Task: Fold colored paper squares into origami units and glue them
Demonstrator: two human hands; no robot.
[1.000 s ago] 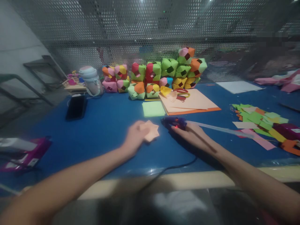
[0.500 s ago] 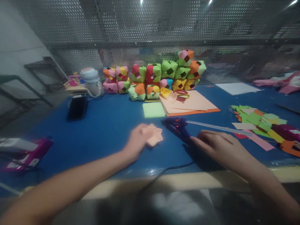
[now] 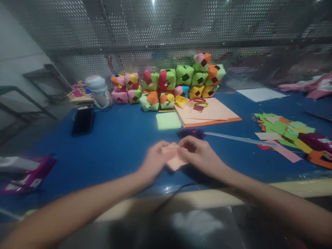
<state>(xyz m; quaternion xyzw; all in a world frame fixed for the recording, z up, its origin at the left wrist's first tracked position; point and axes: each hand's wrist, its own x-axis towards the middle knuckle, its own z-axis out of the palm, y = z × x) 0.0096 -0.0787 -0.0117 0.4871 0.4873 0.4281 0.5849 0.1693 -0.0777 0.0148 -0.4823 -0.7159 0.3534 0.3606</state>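
Note:
A peach piece of folded paper point(image 3: 176, 162) is held low over the blue table, between my two hands. My left hand point(image 3: 157, 159) pinches its left side, thumb on top. Fingers of my right hand point(image 3: 201, 154) are closed on its right side, hiding part of the folds. Just beyond my right hand lies a dark blue glue gun point(image 3: 192, 133) with a long clear glue stick point(image 3: 233, 138) sticking out of its back. My right hand covers the gun's handle.
Several origami paper balls point(image 3: 167, 81) are stacked along the back. Green paper squares point(image 3: 168, 120) and peach sheets point(image 3: 215, 112) with scissors point(image 3: 199, 103) lie before them. Paper scraps point(image 3: 282, 129) are at right; a phone point(image 3: 83, 121) and a bottle point(image 3: 97, 90) stand at left.
My right hand has let go of the glue gun, moved left and gripped the folded paper. My left hand has kept its hold and come slightly nearer. The glue gun lies on the table.

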